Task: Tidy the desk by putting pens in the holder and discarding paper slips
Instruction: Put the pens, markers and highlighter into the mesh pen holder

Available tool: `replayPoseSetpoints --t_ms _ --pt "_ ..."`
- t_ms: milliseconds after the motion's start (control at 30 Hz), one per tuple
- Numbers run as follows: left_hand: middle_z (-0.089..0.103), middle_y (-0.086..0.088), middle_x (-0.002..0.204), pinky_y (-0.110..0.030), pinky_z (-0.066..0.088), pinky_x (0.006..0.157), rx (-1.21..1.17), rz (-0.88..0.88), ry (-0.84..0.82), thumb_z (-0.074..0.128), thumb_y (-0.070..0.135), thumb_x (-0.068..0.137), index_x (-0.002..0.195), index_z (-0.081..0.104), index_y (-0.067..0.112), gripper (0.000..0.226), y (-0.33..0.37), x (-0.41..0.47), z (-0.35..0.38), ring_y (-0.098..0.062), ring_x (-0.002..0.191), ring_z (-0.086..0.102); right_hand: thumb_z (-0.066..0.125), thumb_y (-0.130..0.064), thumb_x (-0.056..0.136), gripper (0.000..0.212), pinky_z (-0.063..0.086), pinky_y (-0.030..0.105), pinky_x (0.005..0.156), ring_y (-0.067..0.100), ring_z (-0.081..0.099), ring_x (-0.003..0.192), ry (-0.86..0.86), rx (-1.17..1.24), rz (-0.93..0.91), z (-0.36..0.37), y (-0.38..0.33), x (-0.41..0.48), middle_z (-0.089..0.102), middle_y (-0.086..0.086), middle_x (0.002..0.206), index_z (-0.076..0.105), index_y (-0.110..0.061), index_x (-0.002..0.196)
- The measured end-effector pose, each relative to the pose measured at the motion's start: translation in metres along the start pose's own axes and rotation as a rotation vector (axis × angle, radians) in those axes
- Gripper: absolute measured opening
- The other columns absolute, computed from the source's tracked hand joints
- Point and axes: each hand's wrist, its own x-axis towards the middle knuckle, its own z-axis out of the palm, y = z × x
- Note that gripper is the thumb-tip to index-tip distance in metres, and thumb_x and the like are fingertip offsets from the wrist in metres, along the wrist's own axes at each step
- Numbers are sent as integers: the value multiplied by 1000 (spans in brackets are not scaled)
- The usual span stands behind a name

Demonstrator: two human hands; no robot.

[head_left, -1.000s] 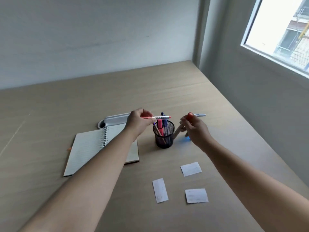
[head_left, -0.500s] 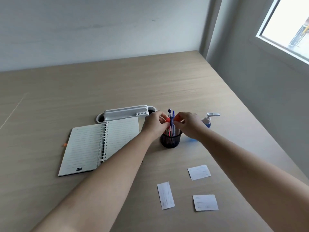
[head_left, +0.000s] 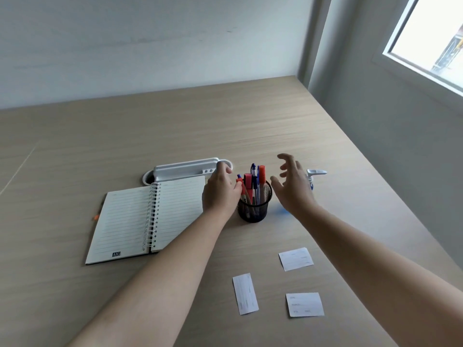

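A black mesh pen holder point(head_left: 254, 212) stands mid-desk with several pens upright in it, red-capped and blue ones point(head_left: 260, 181). My left hand point(head_left: 220, 191) is just left of the holder. Its thumb and curled fingers pinch a red-capped pen point(head_left: 242, 190) that leans left inside the holder. My right hand point(head_left: 293, 189) hovers to the right of the holder, fingers spread, holding nothing. Three white paper slips lie nearer me: one on the right point(head_left: 296, 259), one narrow slip point(head_left: 245, 294) and one at the front point(head_left: 305, 304).
An open spiral notebook point(head_left: 150, 219) lies left of the holder, partly under my left forearm. A white desk organizer point(head_left: 185, 169) sits behind it. A pump bottle point(head_left: 316, 172) stands behind my right hand. The desk's right edge runs along the wall under a window.
Both hands brought red-capped pens over the holder and lowered them in. My right hand has let go and drawn back to the right, opening. The camera has tilted slightly.
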Motion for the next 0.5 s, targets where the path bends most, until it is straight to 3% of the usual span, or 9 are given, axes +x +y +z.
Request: replayPoseSetpoints --t_ms 100,233,367,433,500 --pt "55 -6 115 -32 43 75 -101 -168 -106 69 22 80 116 43 12 46 -6 -7 7 -21 97 54 60 -17 85 49 45 34 91 14 51 104 -16 120 164 9 9 -13 53 10 124 40 -17 130" --pt "55 -6 122 -34 47 87 -430 -509 -283 67 29 83 130 40 15 55 -11 -21 21 -22 105 55 61 -27 88 52 48 40 98 21 56 114 -218 429 462 23 21 -29 51 10 135 40 -19 135" --pt "69 -3 106 -39 56 86 -522 -475 -255 60 24 88 116 58 17 29 -15 -23 31 -19 88 66 51 -7 93 38 50 25 83 3 60 82 -285 676 468 23 22 -28 61 3 107 48 -10 131" --pt "70 0 99 -37 57 84 -557 -475 -228 60 22 88 117 60 16 29 -17 -19 35 -16 80 67 53 -4 92 38 51 18 74 3 60 81 -288 694 466 24 23 -22 62 6 110 50 -9 130" --pt "70 1 97 -34 57 82 -533 -471 -201 61 24 88 119 60 18 32 -21 -13 37 -17 83 69 54 -5 92 39 50 17 71 7 62 84 -310 667 464 27 20 -14 63 9 114 50 -11 130"
